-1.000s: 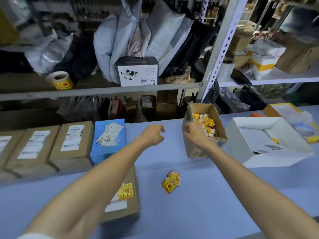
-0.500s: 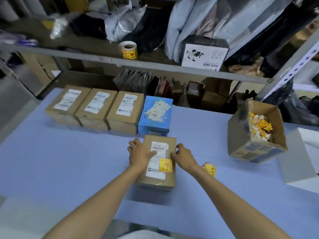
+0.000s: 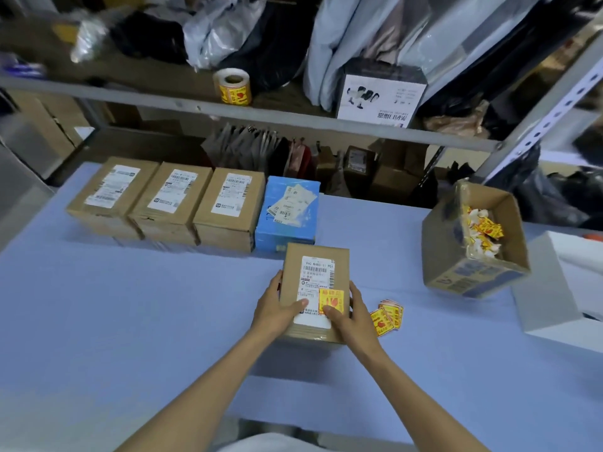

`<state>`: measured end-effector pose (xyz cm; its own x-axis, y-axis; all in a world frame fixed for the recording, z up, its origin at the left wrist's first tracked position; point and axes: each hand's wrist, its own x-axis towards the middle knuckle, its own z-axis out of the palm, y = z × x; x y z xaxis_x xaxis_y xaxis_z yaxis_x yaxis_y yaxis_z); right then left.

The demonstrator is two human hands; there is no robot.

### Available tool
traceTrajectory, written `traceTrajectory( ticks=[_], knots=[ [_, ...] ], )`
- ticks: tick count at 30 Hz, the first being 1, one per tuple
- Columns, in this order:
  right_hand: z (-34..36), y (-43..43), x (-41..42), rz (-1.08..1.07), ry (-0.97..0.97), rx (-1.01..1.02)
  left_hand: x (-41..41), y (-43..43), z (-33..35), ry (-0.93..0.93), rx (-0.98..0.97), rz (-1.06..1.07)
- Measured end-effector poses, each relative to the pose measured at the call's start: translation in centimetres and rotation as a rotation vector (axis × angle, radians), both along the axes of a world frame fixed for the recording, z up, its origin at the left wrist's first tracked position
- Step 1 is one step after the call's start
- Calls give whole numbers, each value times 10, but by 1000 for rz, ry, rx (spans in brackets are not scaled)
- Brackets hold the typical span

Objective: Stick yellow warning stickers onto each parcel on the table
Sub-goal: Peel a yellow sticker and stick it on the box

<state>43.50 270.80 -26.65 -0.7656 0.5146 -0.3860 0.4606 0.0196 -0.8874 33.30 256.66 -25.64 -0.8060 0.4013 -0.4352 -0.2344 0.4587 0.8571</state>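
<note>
A brown cardboard parcel (image 3: 339, 256) lies on the blue table (image 3: 130, 321) in front of me, with a white shipping label and a yellow warning sticker (image 3: 331, 298) on top. My left hand (image 3: 277, 308) grips its left side, thumb on the label. My right hand (image 3: 352, 318) grips its right side, thumb on the sticker's lower edge. Loose yellow stickers (image 3: 388, 316) lie just right of my right hand. Behind stand three brown parcels (image 3: 169, 197) in a row and a blue parcel (image 3: 288, 207).
An open cardboard box (image 3: 456, 272) holding used sticker backings sits at right, a white box (image 3: 561, 288) beyond it. A sticker roll (image 3: 232, 86) and a white carton (image 3: 380, 99) stand on the grey shelf (image 3: 261, 115) among bags.
A second ago both hands were up by the open cardboard box. They came down to the stickered parcel and now grip its two sides, thumbs on top.
</note>
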Motion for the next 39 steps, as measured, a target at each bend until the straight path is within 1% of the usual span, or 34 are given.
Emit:
traceTrajectory(
  ticks=[4, 7, 10, 15, 18, 23, 27, 30, 35, 37, 39],
  knots=[
    [10, 23, 14, -171, 27, -25, 4, 33, 6, 0, 28, -84],
    [18, 44, 12, -194, 12, -6, -1, 57, 13, 4, 48, -124],
    [26, 68, -8, -215, -30, 52, -17, 83, 17, 32, 39, -112],
    [37, 108, -57, -184, 4, 140, -55, 124, 28, 89, 17, -82],
    [39, 133, -84, -137, 12, 147, -84, 144, 29, 131, -32, -106],
    [32, 167, -117, -88, -9, 131, -121, 174, 25, 103, -47, -134],
    [25, 187, -127, -110, -22, 96, -134, 195, 15, 85, -48, -155],
    [14, 193, -126, -78, -48, 75, -134, 199, -2, 80, -69, -158],
    [6, 190, -125, -100, -31, 104, -135, 195, -20, 61, -47, -164],
    [9, 190, -128, -98, -74, 118, -136, 194, -17, 79, -44, -190],
    [14, 189, -134, -103, -182, 195, -137, 189, -12, 129, -81, -211]
  ],
)
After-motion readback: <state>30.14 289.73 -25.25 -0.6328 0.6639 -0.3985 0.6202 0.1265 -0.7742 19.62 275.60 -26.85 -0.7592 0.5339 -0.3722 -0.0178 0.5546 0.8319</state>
